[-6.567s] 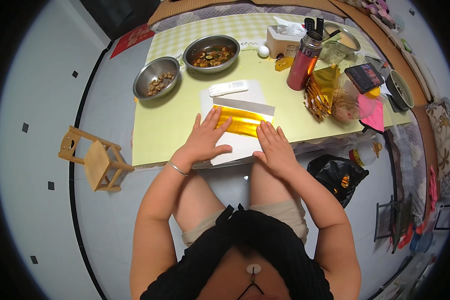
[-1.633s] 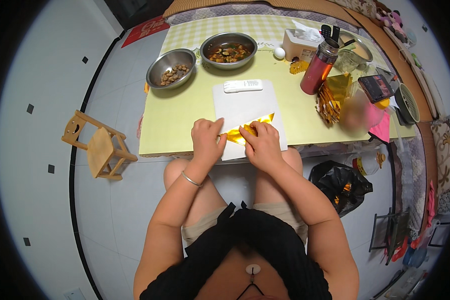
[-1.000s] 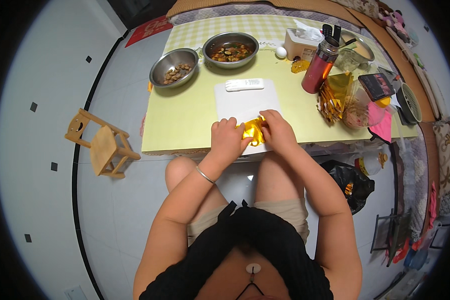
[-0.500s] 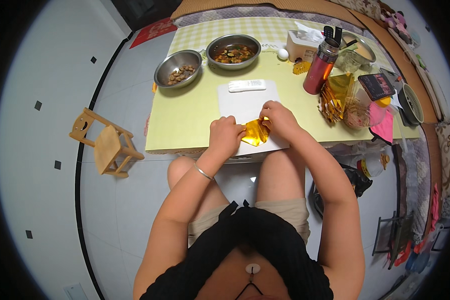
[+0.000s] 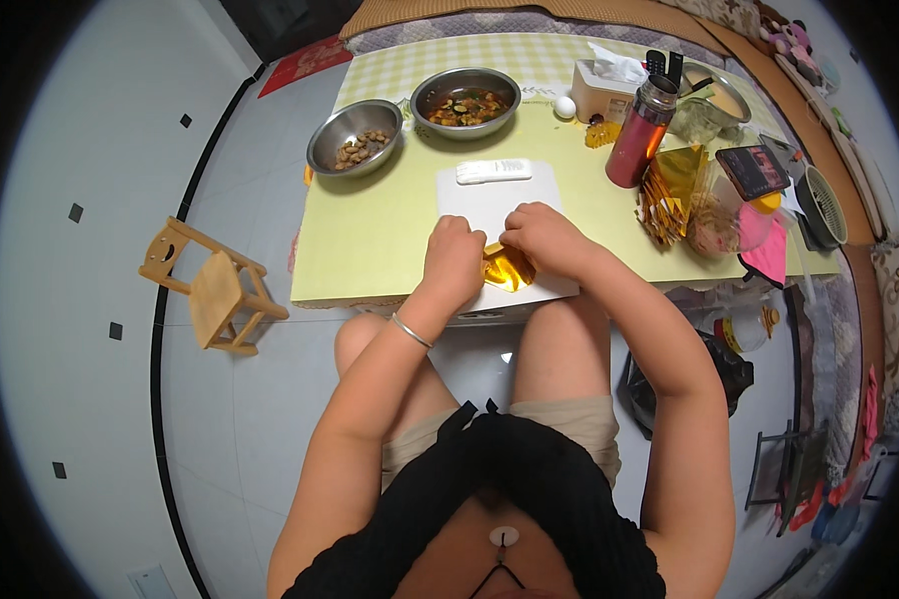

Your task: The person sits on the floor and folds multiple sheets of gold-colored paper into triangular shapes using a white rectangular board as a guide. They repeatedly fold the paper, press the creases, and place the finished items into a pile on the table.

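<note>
A shiny gold foil sheet (image 5: 510, 272) lies at the near edge of a flat white board (image 5: 489, 205), partly folded. My left hand (image 5: 455, 260) pinches its left upper side with bent fingers. My right hand (image 5: 545, 240) grips the upper right part, its fingertips close to those of the left. Both hands hide some of the foil's folds. A thick white bar (image 5: 493, 172) rests across the far end of the board, beyond my fingers.
Two steel bowls, one with brown nuts (image 5: 356, 140) and one with food in liquid (image 5: 466, 105), stand far left. To the right are a red thermos (image 5: 642, 135), gold foil pieces (image 5: 663, 205), a phone (image 5: 752, 172) and a tissue box (image 5: 603, 95). A small wooden chair (image 5: 217, 287) stands left.
My hands have moved closer together and slightly away from me along the foil. The upper part of the foil is now more covered by my fingers.
</note>
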The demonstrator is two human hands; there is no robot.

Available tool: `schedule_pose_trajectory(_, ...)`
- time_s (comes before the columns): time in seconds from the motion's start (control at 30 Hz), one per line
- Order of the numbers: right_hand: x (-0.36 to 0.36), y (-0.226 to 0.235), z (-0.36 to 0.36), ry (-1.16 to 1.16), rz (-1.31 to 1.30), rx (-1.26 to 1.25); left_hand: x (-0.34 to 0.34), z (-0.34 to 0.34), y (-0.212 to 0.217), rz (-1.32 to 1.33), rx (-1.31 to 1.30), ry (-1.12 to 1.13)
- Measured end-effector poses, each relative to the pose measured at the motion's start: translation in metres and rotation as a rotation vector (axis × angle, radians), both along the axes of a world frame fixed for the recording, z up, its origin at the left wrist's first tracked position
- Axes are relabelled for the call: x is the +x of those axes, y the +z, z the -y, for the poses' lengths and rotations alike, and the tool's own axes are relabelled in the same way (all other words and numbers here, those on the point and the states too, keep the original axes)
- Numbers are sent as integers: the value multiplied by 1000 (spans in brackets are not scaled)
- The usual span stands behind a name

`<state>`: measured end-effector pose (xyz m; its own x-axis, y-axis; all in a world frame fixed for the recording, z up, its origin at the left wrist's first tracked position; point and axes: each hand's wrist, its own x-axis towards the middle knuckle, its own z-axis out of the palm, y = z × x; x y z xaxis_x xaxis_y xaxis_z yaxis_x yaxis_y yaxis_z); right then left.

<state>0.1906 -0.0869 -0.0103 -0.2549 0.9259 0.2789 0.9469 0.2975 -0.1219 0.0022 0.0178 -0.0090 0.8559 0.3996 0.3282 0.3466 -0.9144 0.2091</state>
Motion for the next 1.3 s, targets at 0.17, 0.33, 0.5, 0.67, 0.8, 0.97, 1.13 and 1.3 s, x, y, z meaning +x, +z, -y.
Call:
schedule_pose_trajectory(0.17, -5, -28, 27, -152, -284, -50, -5, 32, -21, -109, 5, -23)
schedule_pose_trajectory(0.33, -13, -28, 43, -259, -151, -66, -26, 47, -53, -8, 32, -28)
schedule_pose_trajectory(0.5, -9, -31, 45, -265, -144, -151, -46, 58, -42, -19, -36, -9)
schedule_pose_trajectory(0.67, -12, -26, 46, -255, -129, -153, -60, 51, -30, -80, 42, -163)
schedule_pose_trajectory(0.8, -11, -21, 49, -234, -121, -161, -66, 45, -18, -52, 70, -268)
schedule_pose_trajectory(0.97, 7, -18, 52, -125, -346, -153, -73, 13, -39, 151, -168, -209)
schedule_pose_trajectory(1.13, 8, -19, 61, -136, -394, -51, -63, 18, -12, 284, 9, -117)
schedule_pose_trajectory(1.3, -5, -9, 63, -195, -361, 83, -57, -2, -33, 370, -122, -84)
